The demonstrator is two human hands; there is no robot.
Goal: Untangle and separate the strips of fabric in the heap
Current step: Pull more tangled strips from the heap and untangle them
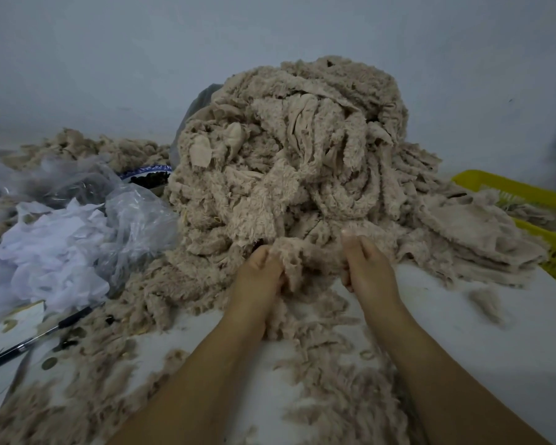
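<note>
Head view: heap (289,162) sits mid-worktop (463,319), toward the far edge. Left hand (257,274) and right hand (366,268) both pinch one fuzzy strip (305,256) at its near foot — likely light, limp, clingy, shedding; best gripped close beside each tangle.
</note>
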